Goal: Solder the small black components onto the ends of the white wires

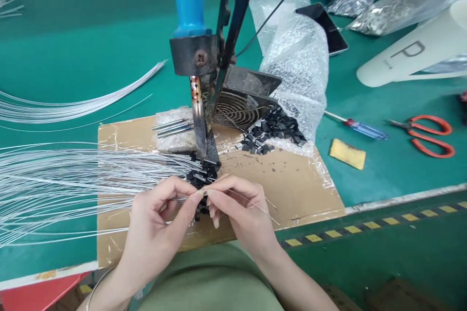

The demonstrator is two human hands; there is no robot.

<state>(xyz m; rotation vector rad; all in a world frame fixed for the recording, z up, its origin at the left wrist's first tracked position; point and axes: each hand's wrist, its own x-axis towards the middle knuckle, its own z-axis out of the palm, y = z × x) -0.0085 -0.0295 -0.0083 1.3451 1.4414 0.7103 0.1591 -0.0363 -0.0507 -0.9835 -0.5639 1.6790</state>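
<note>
My left hand (156,228) and my right hand (244,214) meet at the fingertips over a cardboard sheet (292,180). Both are closed in a pinch; the small piece between the tips is mostly hidden. Thin wires (260,207) run out of my right hand toward the lower right. Just behind the fingers lies a pile of small black connectors (204,175) on the ends of a large bundle of white wires (73,175), which spreads left. A soldering iron (197,112) with a blue handle hangs tip down above that pile, clamped in a black stand (233,14).
Behind the iron sit a dusty round fan (237,107) and loose black connectors (273,131) beside bubble wrap (302,58). To the right are a screwdriver (361,127), a yellow sponge (348,154), red-handled cutters (428,133) and a white cup (408,51). More wires (91,104) lie back left.
</note>
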